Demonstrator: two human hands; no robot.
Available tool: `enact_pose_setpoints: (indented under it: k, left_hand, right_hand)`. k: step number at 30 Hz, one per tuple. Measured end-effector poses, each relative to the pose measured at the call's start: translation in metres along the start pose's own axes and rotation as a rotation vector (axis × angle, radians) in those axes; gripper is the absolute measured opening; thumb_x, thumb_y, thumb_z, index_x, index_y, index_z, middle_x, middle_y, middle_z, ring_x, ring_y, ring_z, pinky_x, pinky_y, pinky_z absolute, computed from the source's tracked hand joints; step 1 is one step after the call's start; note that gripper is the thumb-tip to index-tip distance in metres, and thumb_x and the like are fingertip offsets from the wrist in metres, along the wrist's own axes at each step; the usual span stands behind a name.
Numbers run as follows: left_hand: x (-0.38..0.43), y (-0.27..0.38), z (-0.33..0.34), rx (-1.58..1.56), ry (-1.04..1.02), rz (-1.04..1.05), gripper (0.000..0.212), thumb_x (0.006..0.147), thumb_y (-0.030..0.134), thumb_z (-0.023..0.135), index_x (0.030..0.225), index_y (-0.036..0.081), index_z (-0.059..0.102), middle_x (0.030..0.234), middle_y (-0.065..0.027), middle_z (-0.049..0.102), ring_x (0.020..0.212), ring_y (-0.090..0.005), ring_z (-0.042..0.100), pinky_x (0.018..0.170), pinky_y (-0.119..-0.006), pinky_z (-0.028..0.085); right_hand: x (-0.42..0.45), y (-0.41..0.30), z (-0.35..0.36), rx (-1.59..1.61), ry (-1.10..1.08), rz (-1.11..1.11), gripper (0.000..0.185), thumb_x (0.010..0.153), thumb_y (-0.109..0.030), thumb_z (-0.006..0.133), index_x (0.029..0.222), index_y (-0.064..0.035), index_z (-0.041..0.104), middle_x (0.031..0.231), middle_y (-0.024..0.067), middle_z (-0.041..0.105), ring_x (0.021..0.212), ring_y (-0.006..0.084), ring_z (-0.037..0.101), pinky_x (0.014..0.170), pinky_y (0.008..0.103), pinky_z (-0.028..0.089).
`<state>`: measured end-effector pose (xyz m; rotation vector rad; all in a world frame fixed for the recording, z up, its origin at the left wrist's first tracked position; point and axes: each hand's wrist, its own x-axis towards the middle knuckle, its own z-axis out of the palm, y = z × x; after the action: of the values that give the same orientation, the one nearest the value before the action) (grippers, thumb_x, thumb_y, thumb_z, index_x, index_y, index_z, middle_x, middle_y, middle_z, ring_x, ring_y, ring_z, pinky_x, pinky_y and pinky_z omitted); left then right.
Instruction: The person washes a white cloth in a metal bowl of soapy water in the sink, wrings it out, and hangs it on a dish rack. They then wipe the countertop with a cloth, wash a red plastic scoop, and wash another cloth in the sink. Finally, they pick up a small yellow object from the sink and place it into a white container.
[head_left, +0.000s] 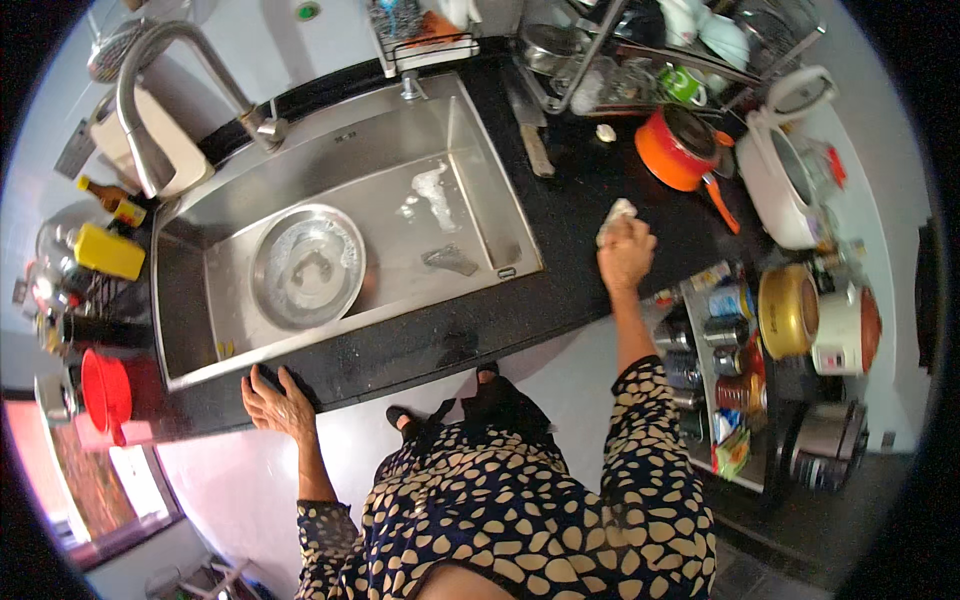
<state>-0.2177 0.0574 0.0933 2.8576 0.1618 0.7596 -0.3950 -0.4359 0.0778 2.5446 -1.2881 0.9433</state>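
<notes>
My right hand (628, 255) presses a crumpled whitish cloth (621, 211) onto the black countertop (570, 225), right of the sink. The fingers cover part of the cloth. At the counter's front edge, below the sink's left half, my left hand (279, 405) rests with its fingers apart and holds nothing. Between and beyond my hands lies the stainless steel sink (390, 225). In it stand a round metal basin (274, 277) with cloudy water, a streak of white foam (431, 191) and a crumpled piece of clear plastic (450, 259).
A knife (534, 146) and an orange saucepan (679, 154) lie beyond my right hand, near a loaded dish rack (592, 82). An open white rice cooker (776, 180) stands at the right. The faucet (195, 45) arches over the sink's left; a red dipper (105, 386) sits left.
</notes>
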Motion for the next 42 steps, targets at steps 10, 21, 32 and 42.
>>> enact_pose_setpoints:
  k: [10,21,32,42]
  left_hand:
    - [-0.003,-0.014,-0.002,-0.034,-0.101,0.19,0.049,0.084,0.04,0.051,0.125,0.015,0.042,0.13,-0.011,0.036,0.121,-0.0275,0.031,0.095,-0.047,0.022]
    - [0.003,-0.019,0.001,0.001,-0.113,0.207,0.05,0.086,0.045,0.045,0.125,0.014,0.043,0.13,-0.0092,0.037,0.121,-0.0267,0.033,0.099,-0.043,0.023]
    - [0.001,0.0,-0.003,0.004,-0.108,0.196,0.043,0.085,0.032,0.047,0.122,0.011,0.044,0.129,-0.0135,0.038,0.118,-0.031,0.034,0.099,-0.043,0.023]
    - [0.008,0.012,-0.01,-0.091,-0.15,0.155,0.045,0.081,0.026,0.054,0.121,0.009,0.045,0.129,-0.0156,0.038,0.12,-0.0323,0.033,0.1,-0.043,0.022]
  right_hand:
    - [-0.09,-0.109,-0.073,0.451,-0.094,-0.35,0.039,0.074,-0.019,0.06,0.111,-0.0072,0.053,0.102,0.0103,0.049,0.085,0.0271,0.046,0.07,0.0395,0.039]
    - [0.016,0.107,-0.003,-0.21,0.042,0.253,0.029,0.075,-0.024,0.058,0.101,-0.0108,0.057,0.104,0.0095,0.05,0.092,0.0324,0.048,0.073,0.0443,0.043]
    - [0.084,0.016,0.053,0.248,-0.054,-0.124,0.032,0.076,-0.014,0.055,0.105,-0.0009,0.053,0.112,0.0093,0.047,0.099,0.0301,0.044,0.08,0.0438,0.037]
    - [0.115,-0.032,0.065,0.477,-0.208,-0.511,0.03,0.077,-0.009,0.054,0.106,-0.0056,0.055,0.115,0.0053,0.05,0.099,0.0296,0.046,0.082,0.0415,0.037]
